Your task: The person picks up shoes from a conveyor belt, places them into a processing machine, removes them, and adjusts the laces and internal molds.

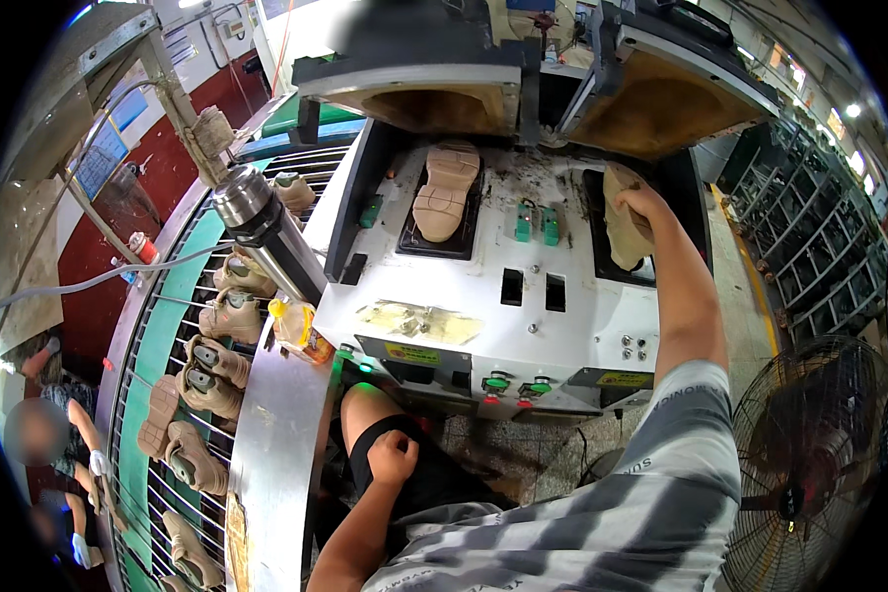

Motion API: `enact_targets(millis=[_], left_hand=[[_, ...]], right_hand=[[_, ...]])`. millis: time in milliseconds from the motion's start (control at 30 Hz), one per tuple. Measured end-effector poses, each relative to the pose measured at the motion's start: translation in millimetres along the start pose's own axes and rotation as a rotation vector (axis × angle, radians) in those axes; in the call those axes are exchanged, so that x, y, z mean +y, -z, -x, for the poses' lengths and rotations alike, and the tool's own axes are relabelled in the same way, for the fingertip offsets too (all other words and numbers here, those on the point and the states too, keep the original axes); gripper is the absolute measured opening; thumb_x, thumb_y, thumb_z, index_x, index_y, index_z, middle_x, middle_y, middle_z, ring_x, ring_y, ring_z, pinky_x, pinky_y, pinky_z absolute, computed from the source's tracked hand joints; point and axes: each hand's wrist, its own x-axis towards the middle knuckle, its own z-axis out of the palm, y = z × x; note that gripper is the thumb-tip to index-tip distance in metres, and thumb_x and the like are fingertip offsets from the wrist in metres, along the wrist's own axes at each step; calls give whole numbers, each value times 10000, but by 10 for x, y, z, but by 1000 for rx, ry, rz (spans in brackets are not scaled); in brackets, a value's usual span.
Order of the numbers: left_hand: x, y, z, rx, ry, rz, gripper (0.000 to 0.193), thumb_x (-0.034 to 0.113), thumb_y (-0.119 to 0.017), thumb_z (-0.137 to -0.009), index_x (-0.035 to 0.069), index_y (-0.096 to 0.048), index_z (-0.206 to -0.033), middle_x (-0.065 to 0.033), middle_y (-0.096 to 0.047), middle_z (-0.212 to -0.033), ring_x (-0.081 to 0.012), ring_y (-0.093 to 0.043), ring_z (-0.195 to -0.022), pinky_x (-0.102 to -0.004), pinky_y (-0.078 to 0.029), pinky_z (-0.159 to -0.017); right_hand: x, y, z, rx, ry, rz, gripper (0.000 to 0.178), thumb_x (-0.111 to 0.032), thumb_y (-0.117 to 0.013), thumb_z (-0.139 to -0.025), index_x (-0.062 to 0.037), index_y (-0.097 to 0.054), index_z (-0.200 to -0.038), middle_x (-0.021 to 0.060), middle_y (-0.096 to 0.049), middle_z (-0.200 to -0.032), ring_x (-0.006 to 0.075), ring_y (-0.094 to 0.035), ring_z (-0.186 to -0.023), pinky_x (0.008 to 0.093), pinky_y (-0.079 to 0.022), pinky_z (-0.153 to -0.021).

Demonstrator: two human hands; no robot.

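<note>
My right hand [644,200] reaches far forward and grips a tan shoe [622,232] standing on the black pad [590,192] at the machine's right station. The shoe is tilted on its side, and part of it is hidden behind my hand and forearm. At the left station another tan shoe [445,192] lies upside down, sole up, on a black pad [410,235]. My left hand [393,456] rests on my thigh, fingers curled in, with no object showing in it.
Two heavy lids [414,74] [661,94] stand raised over the stations. Several tan shoes [195,459] line the roller conveyor [148,326] at left. A steel flask [266,232] and yellow-capped bottle [301,331] stand beside the machine. A fan [809,464] is at right; co-workers [79,444] far left.
</note>
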Motion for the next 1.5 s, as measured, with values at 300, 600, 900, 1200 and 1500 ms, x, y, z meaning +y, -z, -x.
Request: enact_targets(millis=[300, 600, 900, 1200, 1500], left_hand=[[82, -54, 48, -35, -39, -23, 130, 169, -660, -708, 80, -589, -645, -98, -592, -619, -299, -605, -615, -407, -489, -582], [74, -84, 11, -53, 5, -44, 126, 170, -660, -712, 78, -600, -651, -104, -604, -628, -297, -611, -614, -403, -489, -579], [-94, -81, 124, -43, -6, -87, 156, 200, -672, -729, 70, -610, -672, -118, -616, -638, -309, -614, -603, -412, -497, -588], [-254, 169, 369, -164, 26, -86, 131, 142, -617, -756, 40, -585, -681, -75, -572, -592, -222, -530, -537, -376, -454, -559], [20, 22, 307, -178, -63, -253, 154, 167, -604, -761, 18, -575, -732, -129, -613, -674, -271, -590, -626, -404, -472, -614]], right_hand=[[-165, 19, 391, 115, -85, 205, 895, -426, -732, -582, -65, -501, -1366, 186, -518, -1371, 329, -541, -1214, 399, -453, -978], [-30, -93, 389, 136, -77, 259, 951, -538, -642, -680, -122, -340, -1480, 176, -472, -1419, 324, -509, -1257, 412, -430, -1010], [441, -631, 1689, 592, 394, 320, 800, -415, -722, -727, -21, -430, -1359, 218, -381, -1415, 384, -373, -1302, 483, -407, -1000], [629, -1174, 2578, 802, 500, -469, 632, -213, -726, -702, -89, -514, -1284, 201, -478, -1317, 376, -459, -1225, 476, -372, -1016], [434, -930, 1873, 656, 341, 274, 381, -260, -638, -778, -64, -678, -1103, 246, -355, -1451, 402, -301, -1361, 592, -290, -1065]])
